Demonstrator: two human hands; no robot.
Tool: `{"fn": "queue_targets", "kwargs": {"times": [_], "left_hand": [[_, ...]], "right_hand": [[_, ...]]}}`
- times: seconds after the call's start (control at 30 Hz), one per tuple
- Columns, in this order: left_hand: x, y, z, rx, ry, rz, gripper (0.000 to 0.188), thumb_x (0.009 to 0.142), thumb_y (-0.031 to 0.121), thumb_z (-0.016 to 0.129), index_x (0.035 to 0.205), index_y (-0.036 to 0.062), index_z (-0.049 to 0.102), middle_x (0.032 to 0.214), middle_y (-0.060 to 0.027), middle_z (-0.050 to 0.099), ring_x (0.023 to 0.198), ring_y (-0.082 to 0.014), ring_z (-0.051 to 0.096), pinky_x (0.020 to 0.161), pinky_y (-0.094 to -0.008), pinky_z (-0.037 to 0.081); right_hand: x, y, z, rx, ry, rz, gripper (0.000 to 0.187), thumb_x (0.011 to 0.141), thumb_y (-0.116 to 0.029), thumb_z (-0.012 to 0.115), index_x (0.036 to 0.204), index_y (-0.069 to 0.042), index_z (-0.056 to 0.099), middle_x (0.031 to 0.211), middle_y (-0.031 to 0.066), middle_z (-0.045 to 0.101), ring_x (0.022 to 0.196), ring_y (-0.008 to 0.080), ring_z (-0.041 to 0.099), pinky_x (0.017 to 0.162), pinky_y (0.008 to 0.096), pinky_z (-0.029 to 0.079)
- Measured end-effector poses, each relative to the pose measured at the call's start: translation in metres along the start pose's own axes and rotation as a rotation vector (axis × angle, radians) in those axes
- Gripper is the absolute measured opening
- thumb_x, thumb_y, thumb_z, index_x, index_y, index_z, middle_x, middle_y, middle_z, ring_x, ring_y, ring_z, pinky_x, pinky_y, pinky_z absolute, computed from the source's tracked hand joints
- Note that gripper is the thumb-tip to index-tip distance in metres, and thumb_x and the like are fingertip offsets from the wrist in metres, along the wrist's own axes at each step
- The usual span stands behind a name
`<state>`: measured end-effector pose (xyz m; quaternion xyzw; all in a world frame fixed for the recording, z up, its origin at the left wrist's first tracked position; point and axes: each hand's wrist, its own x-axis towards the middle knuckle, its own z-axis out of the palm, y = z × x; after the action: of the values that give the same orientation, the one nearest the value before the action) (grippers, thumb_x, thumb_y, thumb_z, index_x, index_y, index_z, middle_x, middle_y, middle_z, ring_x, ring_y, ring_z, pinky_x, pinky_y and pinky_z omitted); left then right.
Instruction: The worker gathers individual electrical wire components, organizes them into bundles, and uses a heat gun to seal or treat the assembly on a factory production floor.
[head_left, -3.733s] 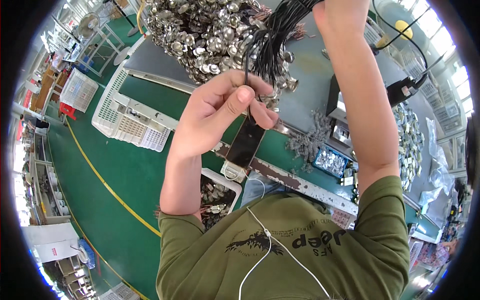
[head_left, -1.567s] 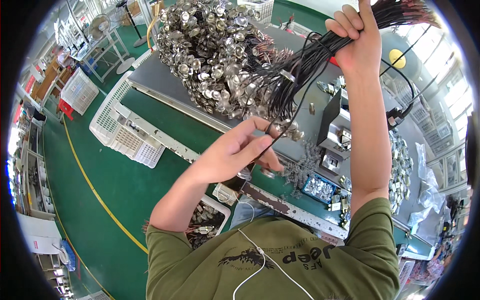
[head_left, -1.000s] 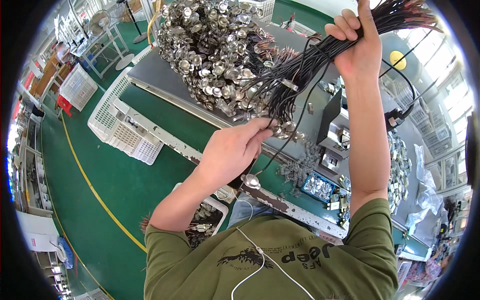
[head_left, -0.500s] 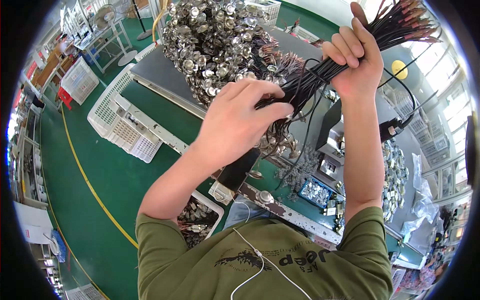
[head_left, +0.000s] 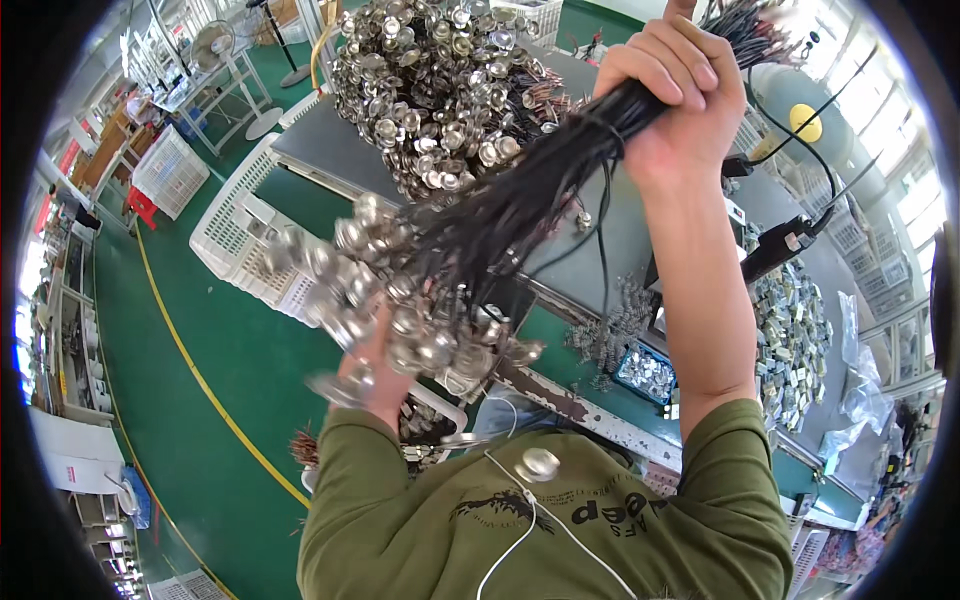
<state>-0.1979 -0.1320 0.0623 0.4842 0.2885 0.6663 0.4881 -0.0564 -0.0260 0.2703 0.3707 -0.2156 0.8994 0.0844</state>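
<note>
High up at the right, my right hand is closed round a thick bundle of black wires. Bare reddish-brown wire ends stick out above the fist. From there the bundle slants down to the left, ending in many round silver metal caps, partly smeared by motion. My left forearm reaches up under these caps; the hand itself is hidden behind them. One silver cap hangs loose in front of my shirt. Behind the bundle lies a big heap of similar capped wires.
The heap rests on a grey worktop. White plastic baskets stand at the left. On the right are a blue tray of small metal parts, a pile of metal pieces, a black cable connector and clear plastic bags.
The capped end of the bundle has swung up and left over my left arm. My left hand has dropped from the wires to beneath the caps. My right hand has shifted slightly left, still gripping.
</note>
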Motion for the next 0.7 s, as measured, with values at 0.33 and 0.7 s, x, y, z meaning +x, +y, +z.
{"fn": "queue_targets", "kwargs": {"times": [0.33, 0.7], "left_hand": [[-0.051, -0.005, 0.227, -0.485, 0.105, 0.037, 0.043, 0.1, 0.053, 0.049, 0.117, 0.0136, 0.049, 0.111, -0.0172, 0.062, 0.084, -0.0256, 0.065, 0.07, -0.0375, 0.052], [-0.121, 0.167, 0.009, 0.71, 0.521, 0.024, 0.033, 0.097, 0.035, 0.06, 0.092, 0.0028, 0.063, 0.093, -0.0128, 0.069, 0.088, -0.0219, 0.07, 0.074, -0.0334, 0.054]], "right_hand": [[0.013, -0.003, -0.04, -0.543, 0.289, -0.302, 0.027, 0.093, -0.004, 0.046, 0.115, -0.005, 0.063, 0.057, -0.0059, 0.036, 0.046, 0.0057, 0.03, 0.052, 0.0245, 0.031], [-0.013, -0.023, -0.015, -0.281, -0.122, 0.172, 0.034, 0.1, -0.005, 0.035, 0.127, -0.005, 0.055, 0.052, -0.0062, 0.038, 0.04, 0.005, 0.036, 0.046, 0.0205, 0.035]]}}
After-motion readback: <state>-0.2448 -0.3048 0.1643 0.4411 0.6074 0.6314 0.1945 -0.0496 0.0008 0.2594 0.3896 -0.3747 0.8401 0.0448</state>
